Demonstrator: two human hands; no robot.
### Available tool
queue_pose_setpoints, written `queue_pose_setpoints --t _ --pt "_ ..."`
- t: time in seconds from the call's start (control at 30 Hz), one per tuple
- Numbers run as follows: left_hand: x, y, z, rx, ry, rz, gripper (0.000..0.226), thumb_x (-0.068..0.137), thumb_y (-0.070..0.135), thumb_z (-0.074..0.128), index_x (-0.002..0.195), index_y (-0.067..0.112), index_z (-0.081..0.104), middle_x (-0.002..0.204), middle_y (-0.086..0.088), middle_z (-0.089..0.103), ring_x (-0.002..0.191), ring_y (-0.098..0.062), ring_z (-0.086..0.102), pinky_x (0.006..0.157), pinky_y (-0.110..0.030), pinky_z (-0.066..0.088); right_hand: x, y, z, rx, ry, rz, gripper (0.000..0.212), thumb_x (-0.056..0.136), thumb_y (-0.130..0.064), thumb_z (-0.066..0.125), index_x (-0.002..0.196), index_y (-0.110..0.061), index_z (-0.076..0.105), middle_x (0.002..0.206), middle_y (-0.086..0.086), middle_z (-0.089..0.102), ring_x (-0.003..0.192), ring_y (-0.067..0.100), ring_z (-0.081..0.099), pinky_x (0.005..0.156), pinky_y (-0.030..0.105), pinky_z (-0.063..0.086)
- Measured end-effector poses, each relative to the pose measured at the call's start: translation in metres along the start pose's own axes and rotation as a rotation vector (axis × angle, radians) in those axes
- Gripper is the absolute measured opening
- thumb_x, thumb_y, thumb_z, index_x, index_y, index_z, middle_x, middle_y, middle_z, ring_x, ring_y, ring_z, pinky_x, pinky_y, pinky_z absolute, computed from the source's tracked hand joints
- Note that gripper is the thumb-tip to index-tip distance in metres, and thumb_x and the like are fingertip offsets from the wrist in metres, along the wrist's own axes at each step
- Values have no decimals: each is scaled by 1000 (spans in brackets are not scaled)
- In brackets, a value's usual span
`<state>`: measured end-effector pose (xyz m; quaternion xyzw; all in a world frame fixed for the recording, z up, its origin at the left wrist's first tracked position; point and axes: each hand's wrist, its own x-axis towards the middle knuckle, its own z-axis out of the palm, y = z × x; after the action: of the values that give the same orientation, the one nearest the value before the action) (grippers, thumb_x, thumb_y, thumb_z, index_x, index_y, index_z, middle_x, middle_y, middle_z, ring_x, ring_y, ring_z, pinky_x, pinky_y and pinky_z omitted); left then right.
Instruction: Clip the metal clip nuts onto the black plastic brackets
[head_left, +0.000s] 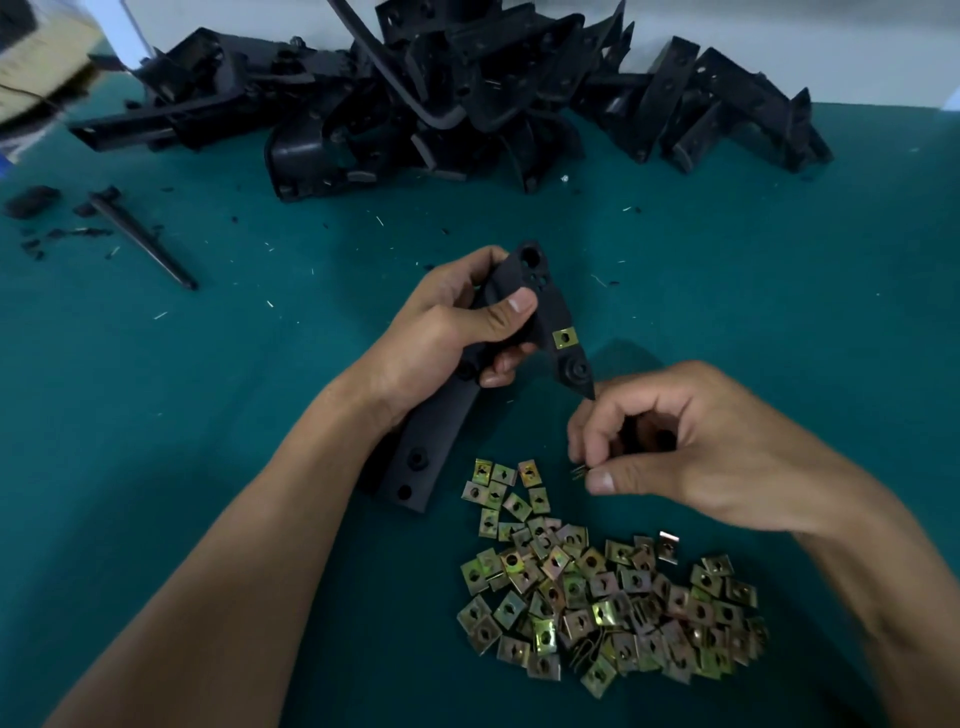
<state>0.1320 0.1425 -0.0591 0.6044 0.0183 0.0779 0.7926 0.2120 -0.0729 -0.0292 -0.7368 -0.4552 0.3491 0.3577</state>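
My left hand (447, 327) grips a black plastic bracket (431, 441) around its middle, holding it tilted above the green table. One brass-coloured clip nut (564, 338) sits clipped on the bracket's right edge, just past my thumb. My right hand (691, 447) hovers below the bracket's pointed lower tip, pinching a single clip nut (578, 471) edge-on between thumb and forefinger. A loose pile of clip nuts (597, 587) lies on the table under and in front of my right hand.
A big heap of black brackets (467, 88) fills the back of the green table (208, 364). A black spike-shaped part (140, 239) and black scraps lie at the left. A cardboard box (36, 57) sits at the far left corner.
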Motion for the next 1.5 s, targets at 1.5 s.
queue_pose_setpoints --t 1.5 --pt "2 -4 3 21 -229 -37 37 82 20 64 108 1 46 72 -13 61 47 -13 45 43 -22 39 35 -5 30 1043 727 -141 15 72 4 74 86 0 74 77 14 74 68 22 71 64 39 64"
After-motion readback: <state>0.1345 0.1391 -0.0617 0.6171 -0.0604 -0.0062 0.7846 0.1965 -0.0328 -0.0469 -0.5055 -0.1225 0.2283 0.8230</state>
